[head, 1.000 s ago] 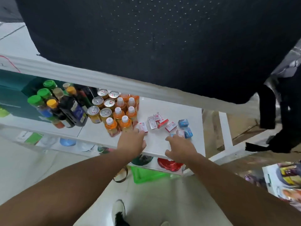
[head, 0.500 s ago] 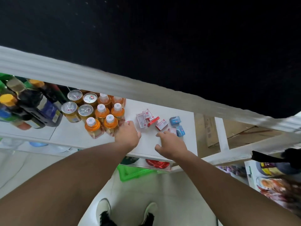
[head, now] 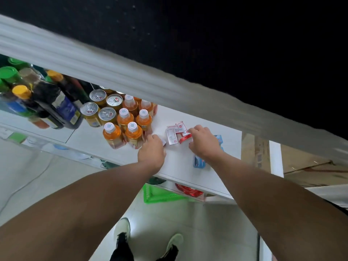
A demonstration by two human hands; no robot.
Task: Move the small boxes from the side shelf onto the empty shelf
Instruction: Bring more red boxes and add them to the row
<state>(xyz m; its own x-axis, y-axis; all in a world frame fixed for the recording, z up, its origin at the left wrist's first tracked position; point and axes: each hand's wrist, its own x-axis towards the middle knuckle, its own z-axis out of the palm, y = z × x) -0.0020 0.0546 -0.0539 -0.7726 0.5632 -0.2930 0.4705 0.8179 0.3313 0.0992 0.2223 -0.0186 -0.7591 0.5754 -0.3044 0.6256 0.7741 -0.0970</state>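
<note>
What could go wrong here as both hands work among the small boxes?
The left hand sits right beside the orange bottles; a careless sweep could topple one. The blue box lies near the white shelf front edge, partly under the right hand's wrist, and could be dragged off. The red and white boxes lie jumbled, so a grip might catch several.

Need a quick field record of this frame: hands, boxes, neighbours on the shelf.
left hand: knuckles up on the white shelf, a small white box at its fingertips; grip unclear
right hand: fingers curled over the red-and-white boxes; grip unclear
blue boxes: partly under the right wrist
neighbours: orange bottles, cans to the left
</note>
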